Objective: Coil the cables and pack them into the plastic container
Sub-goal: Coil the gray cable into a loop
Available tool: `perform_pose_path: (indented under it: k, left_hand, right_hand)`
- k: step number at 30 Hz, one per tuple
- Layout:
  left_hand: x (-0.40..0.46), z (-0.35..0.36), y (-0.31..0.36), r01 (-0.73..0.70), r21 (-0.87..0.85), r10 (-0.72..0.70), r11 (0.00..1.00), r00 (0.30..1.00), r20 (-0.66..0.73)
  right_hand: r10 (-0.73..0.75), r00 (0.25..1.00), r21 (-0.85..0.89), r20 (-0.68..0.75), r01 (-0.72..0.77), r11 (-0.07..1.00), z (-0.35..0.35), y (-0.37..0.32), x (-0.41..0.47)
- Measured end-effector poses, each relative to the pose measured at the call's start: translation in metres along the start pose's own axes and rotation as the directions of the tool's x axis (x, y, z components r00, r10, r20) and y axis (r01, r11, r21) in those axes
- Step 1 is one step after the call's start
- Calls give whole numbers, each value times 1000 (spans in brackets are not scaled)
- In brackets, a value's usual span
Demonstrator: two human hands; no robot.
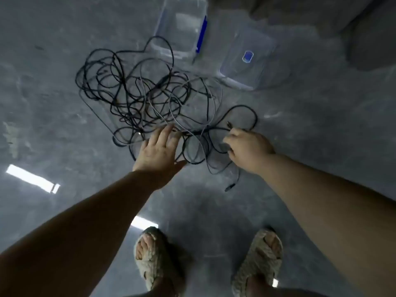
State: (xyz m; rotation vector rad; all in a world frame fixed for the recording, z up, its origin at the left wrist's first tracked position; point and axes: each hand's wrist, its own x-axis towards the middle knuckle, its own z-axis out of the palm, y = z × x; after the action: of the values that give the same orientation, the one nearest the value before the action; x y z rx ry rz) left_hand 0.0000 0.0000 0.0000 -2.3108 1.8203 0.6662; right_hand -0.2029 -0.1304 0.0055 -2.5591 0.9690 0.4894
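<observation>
A loose tangle of black and grey cables [147,97] lies spread on the grey floor in front of me. My left hand [159,148] reaches down with straight fingers and touches the near edge of the tangle. My right hand [246,148] has its fingers curled round a black cable near its plug, at the tangle's right side. A clear plastic container [182,24] with a blue handle stands beyond the cables. Its clear lid [248,58] with a blue patch lies to the right of it.
My two feet in woven sandals [154,260] stand close below the cables. A loose plug end [230,187] lies on the floor near my right arm. Bright light reflections mark the floor at the left. A dark shape sits at the top right.
</observation>
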Motion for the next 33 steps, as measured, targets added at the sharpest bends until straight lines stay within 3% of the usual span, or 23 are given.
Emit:
perform_pose_path:
  k: [4,7,10,14,17,19,22,25,27,28,31,33]
  left_hand:
    - [44,64,0,-72,90,70,993,997,27]
    - [77,94,7,-149,75,149,986,989,1]
    - [98,100,14,-252,37,254,967,966,-44]
    - [115,85,20,-353,-71,343,933,931,-129]
    - [123,67,20,-296,-195,258,935,945,-200]
    - [128,57,17,-255,-313,150,915,935,-323]
    - [133,33,12,-166,-595,-126,787,900,-417]
    - [133,7,10,-189,-865,-273,465,899,-343]
    - [132,-6,6,-235,-908,-313,346,884,-347]
    - [132,-10,2,-247,-885,-319,394,867,-384]
    - [131,-17,-9,-280,-595,-156,754,803,-575]
    - [131,-18,-10,-314,-419,-15,852,785,-619]
  right_hand:
    - [-41,968,17,246,38,999,71,29,20]
    - [-41,943,-60,329,64,996,101,50,38]
    - [-4,973,15,231,0,1000,108,61,54]
    - [99,995,309,-2,-93,947,87,64,75]
    - [220,965,559,-141,-106,823,62,64,92]
    - [319,922,722,-218,-68,689,45,63,101]
    - [466,846,887,-259,17,462,25,61,109]
    - [562,797,938,-221,16,346,17,57,117]
    - [569,810,976,-146,22,219,14,52,121]
    - [564,821,991,-84,8,135,11,48,122]
    - [480,870,991,113,-63,-119,-2,37,119]
    - [377,915,973,145,-64,-221,-9,34,116]
